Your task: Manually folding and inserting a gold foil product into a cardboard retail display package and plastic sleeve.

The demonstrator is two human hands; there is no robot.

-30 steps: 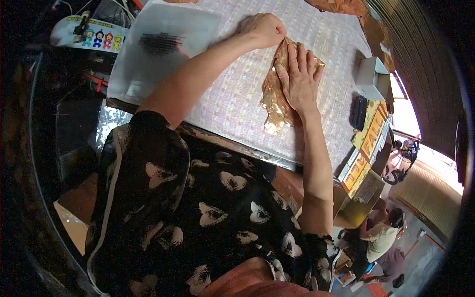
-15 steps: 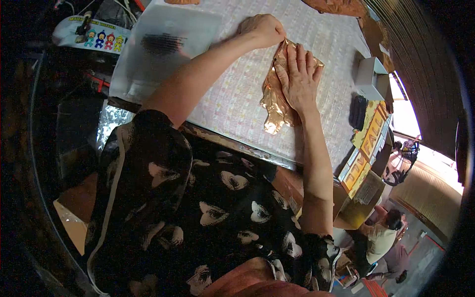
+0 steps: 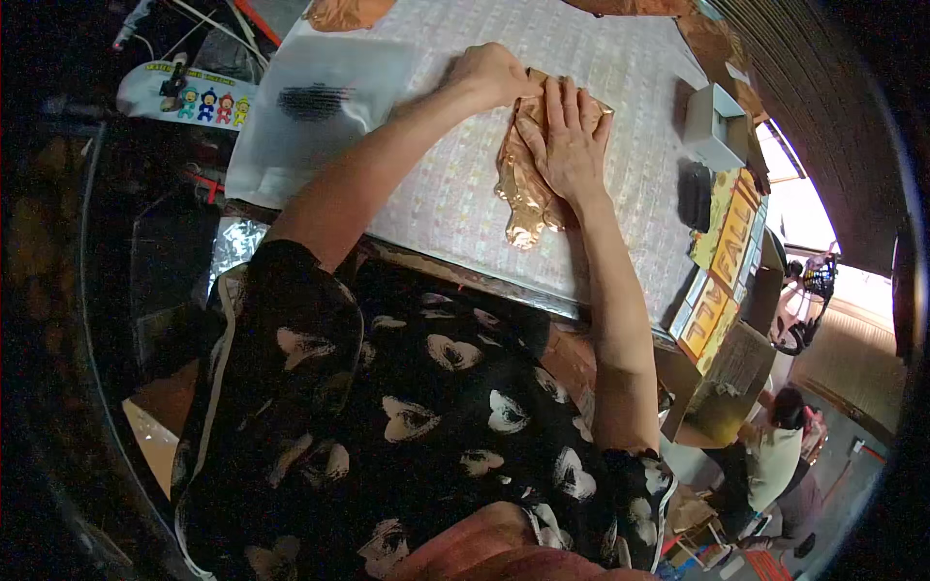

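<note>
A shiny copper-gold foil piece (image 3: 523, 194), like a flat foil balloon with a wavy lower edge, lies wrinkled on the pale patterned table cover. Flat on its upper part rests my right hand (image 3: 570, 150), fingers spread and pointing away from me. My left hand (image 3: 492, 76) is closed at the foil's far left corner, thumb and fingers pinched together there; the fingertips are partly hidden. To the left of both hands lies a clear plastic bag (image 3: 325, 145) with dark print.
More copper foil (image 3: 349, 14) lies at the far edge. On the right stand a white open box (image 3: 715, 126), a black object (image 3: 694, 197) and a yellow printed carton (image 3: 722, 266). A printed white board (image 3: 145, 92) is beyond the left edge. Another person (image 3: 775, 455) sits at lower right.
The view has shifted slightly. My left hand and the foil's far corner have moved a little left; my right hand stays flat on the foil.
</note>
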